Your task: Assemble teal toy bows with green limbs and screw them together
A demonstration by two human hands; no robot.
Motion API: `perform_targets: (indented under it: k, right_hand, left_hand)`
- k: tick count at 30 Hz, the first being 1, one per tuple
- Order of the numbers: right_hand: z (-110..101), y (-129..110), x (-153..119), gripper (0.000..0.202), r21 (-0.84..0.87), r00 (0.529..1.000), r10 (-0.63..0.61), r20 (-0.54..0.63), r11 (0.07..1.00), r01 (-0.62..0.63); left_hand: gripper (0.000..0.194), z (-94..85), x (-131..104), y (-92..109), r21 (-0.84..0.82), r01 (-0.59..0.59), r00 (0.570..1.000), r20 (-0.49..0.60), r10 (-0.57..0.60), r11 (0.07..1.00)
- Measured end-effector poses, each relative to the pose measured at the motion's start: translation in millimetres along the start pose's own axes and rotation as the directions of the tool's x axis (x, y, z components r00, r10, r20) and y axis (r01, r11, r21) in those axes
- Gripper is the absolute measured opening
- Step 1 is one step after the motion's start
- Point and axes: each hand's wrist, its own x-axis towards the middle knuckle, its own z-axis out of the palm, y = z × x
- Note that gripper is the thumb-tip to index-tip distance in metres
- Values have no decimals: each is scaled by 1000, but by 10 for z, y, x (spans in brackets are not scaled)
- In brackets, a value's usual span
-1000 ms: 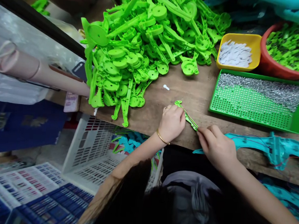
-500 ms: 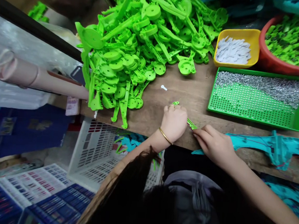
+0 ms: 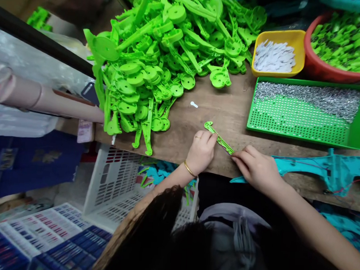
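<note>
A slim bright-green plastic strip [image 3: 224,144] with a hooked end slants over the wooden table's near edge. My left hand [image 3: 201,153], wearing a gold bangle, has its fingers closed on the strip's middle. The lower right end is pinched between the thumb and fingers of my right hand [image 3: 258,167]. Beneath and beside that hand lies a long teal plastic part [image 3: 304,165] with thin wires running along it. Just beyond my left hand, a small white keyhole-shaped piece [image 3: 194,104] rests by itself on the wood.
Green plastic parts [image 3: 134,78] form a large heap at the back left. At the back right are a yellow tub [image 3: 300,61] of white pieces, a red basin [image 3: 311,58] of green pieces and a green tray [image 3: 303,137] holding small metal pieces. A white crate [image 3: 112,179] stands below.
My left hand has drawn back left and lower, uncovering more of the green strip. My right hand keeps its pinch at the strip's end. The view has shifted slightly.
</note>
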Motion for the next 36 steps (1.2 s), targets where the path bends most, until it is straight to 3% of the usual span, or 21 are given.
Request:
perform_targets:
  k: [3, 6, 13, 21, 28, 33, 36]
  right_hand:
    - [-10, 8, 0, 31, -15, 999, 25, 45, 1000, -25]
    - [-18, 13, 10, 32, -21, 999, 32, 37, 999, -31]
    - [-17, 4, 6, 31, -57, 999, 17, 34, 998, -15]
    - [-46, 9, 28, 28, -37, 993, 58, 100, 998, -55]
    - [-111, -17, 120, 24, -4, 962, 157, 223, 987, -160]
    - [4, -51, 16, 27, -12, 998, 59, 37, 998, -58]
    - [189, 23, -28, 30, -21, 992, 4, -122, 1000, -6]
  left_hand:
    - [23, -53, 51, -91, -227, 70, 997, 0, -72, 971]
    - [16, -99, 107, -121, -301, 86, 996, -2, -91, 950]
    - [24, -73, 153, -126, -193, -28, 999, 16, 32, 981]
    - [22, -119, 287, -193, -67, -109, 977, 177, 119, 992]
    - [21, -50, 264, -175, -60, -30, 981, 189, 41, 998]
    - [26, -68, 150, -86, 31, -17, 994, 105, 14, 999]
    - [27, 6, 50, -86, 61, -119, 992, 42, 117, 991]
